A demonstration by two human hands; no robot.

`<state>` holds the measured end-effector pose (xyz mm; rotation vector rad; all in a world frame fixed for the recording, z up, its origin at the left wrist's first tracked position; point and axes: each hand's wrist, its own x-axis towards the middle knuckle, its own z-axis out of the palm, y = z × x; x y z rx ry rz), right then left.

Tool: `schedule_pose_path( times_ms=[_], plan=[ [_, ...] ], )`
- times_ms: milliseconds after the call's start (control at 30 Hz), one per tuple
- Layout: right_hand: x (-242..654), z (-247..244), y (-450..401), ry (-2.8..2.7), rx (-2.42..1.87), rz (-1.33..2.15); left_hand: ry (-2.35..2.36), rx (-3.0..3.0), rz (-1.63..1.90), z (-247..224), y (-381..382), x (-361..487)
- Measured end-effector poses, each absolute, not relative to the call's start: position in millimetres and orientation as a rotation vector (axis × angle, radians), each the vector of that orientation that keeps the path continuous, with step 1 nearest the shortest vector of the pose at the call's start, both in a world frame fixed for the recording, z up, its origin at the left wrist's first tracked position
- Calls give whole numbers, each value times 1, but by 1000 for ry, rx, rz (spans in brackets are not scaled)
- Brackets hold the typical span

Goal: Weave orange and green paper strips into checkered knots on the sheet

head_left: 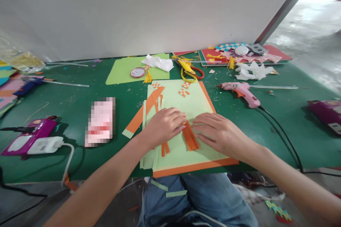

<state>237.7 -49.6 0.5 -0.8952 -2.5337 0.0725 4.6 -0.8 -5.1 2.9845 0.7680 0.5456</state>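
Right now, your left hand [169,124] is over the pale green sheet [197,104], with its fingers bent and their tips at the top end of the folded orange strip [191,140]. You seem to touch the strip there, but I cannot tell if you pinch it. Your right hand [215,131] is just beside the strip on the other side, with its fingers open and a little curved. The strip lies on the sheet, between your two hands and a bit nearer to you.

By your left hand are some thin orange strips [165,148] and a long orange band [138,118] with a pale green end. Little orange and white checked bits [184,92] lie near the top of the sheet.

Over to your left, a white plug [44,145] has tiny grey print, too small to read. The flat pink thing [100,122] is all blurry squares with a red stripe, so its words cannot be read. The round thing [137,72] by the yellow tassel [148,77] has dark marks too small to read. A pink glue gun [241,90] lies on the green table [229,106] to your right.
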Motion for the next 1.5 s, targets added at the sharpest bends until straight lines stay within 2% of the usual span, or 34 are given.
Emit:
schedule_pose_path(
  times_ms=[467, 1500],
  plan=[
    [236, 5, -62, -2677, -822, 124, 731, 3048, 644, -5, -3, 5],
    [244, 7, -62, -2674, -751, 152, 754, 3031, 473, -2, -11, 6]
  ],
)
